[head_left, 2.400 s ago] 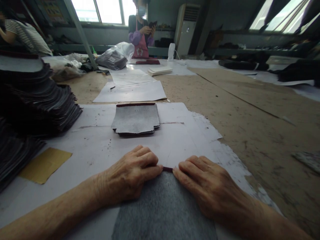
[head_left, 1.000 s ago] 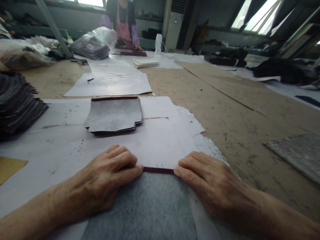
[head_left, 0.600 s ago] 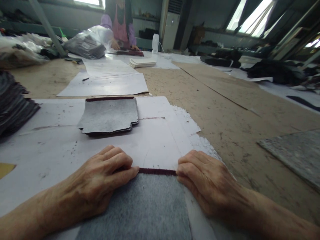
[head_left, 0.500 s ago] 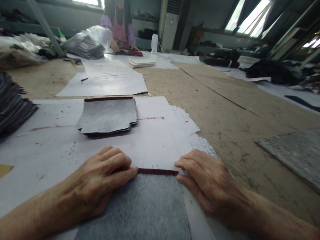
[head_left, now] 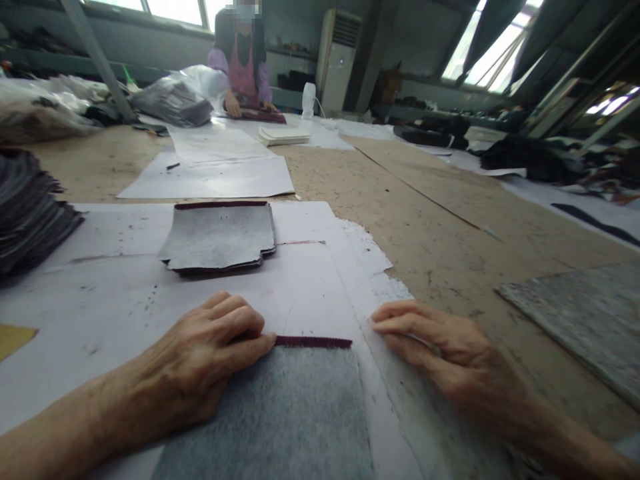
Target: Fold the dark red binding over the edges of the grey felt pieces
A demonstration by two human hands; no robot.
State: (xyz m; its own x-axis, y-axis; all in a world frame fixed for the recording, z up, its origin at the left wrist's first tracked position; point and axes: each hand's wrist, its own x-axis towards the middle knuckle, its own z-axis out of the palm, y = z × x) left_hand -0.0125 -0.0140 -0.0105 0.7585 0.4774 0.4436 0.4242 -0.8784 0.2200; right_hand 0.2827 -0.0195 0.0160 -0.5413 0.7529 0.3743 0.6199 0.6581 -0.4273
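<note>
Cloth [head_left: 280,407] points forward, its maroon edge [head_left: 317,342] crosswise, left hand [head_left: 200,367] pinching it, right hand [head_left: 450,350] unclenched alongside.

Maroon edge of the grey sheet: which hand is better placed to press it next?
Probably the left hand: its thumb is at the maroon edge. The right hand is apart from the grey sheet, off its right side.

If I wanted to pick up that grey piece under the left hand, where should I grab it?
Probably pinch the right end of the dark red strip along its far edge, coming from the right. The grey piece looks flat, and the left hand covers the strip's left end. Its right end is uncovered, with the right hand apart from it.
</note>
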